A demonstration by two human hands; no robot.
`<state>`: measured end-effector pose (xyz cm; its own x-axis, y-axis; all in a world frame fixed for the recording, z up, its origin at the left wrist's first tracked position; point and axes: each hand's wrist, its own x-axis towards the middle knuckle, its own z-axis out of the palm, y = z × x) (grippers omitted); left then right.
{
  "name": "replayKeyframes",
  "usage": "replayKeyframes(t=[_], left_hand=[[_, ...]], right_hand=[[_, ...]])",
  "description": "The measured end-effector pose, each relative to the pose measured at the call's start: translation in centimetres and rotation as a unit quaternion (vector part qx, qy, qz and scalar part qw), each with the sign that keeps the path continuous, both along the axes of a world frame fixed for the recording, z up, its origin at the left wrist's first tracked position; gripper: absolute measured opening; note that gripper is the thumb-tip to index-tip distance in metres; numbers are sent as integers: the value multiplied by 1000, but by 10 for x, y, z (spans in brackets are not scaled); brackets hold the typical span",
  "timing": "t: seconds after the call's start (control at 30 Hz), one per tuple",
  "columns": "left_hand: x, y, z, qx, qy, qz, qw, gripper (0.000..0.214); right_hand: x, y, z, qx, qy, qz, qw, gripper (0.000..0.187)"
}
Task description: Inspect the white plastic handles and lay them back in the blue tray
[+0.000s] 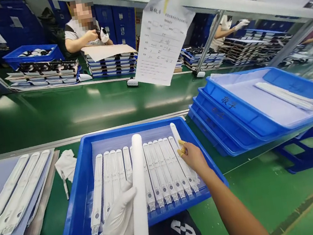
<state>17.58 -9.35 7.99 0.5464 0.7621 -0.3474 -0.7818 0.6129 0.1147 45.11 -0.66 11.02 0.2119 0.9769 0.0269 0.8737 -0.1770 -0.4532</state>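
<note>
My left hand [117, 221], in a white glove, is closed around a long white plastic strip [139, 191]. The strip has a rounded top and a small dark hole near its lower end; it stands nearly upright in front of the tray. My right hand [191, 155], bare with yellow finger cots, pinches another white plastic strip [175, 132] at the right end of a row. Several similar strips [161, 171] lie side by side in the blue tray [69, 224], their inner faces with clips and holes showing. Part of the row is hidden behind my left hand and its strip.
On the left, white strips [23, 192] lie on stacked sheets, beside a white cloth [66, 164] and a pen [65, 185]. Stacked blue trays [233, 121] stand at right. A paper sheet [160, 42] hangs from the frame above a green conveyor [98, 106]. A co-worker [82, 34] sits across.
</note>
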Motion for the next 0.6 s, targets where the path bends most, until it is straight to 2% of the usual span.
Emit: replayKeyframes(t=[0.1, 0.23, 0.3, 0.4, 0.5, 0.57, 0.6], left_hand=[[7, -5, -2, -79, 49, 19, 996, 31], [11, -8, -5, -64, 64, -8, 996, 36], [12, -8, -5, -46, 76, -16, 996, 42], [16, -11, -2, -10, 81, -30, 996, 40], [23, -17, 0, 49, 69, -52, 995, 34], [25, -21, -2, 111, 62, -69, 989, 34], [25, -23, -3, 146, 59, -74, 985, 36]], right_hand=[[23, 2, -13, -56, -71, -15, 996, 21], [29, -8, -23, -111, -117, -18, 987, 23], [25, -12, -19, -119, -119, -22, 986, 22], [3, -18, -2, -94, -94, 0, 991, 27], [-36, -29, 27, -30, 27, 86, 995, 45], [-65, -39, 47, 35, 215, 149, 964, 72], [-78, -43, 56, 58, 271, 156, 948, 77]])
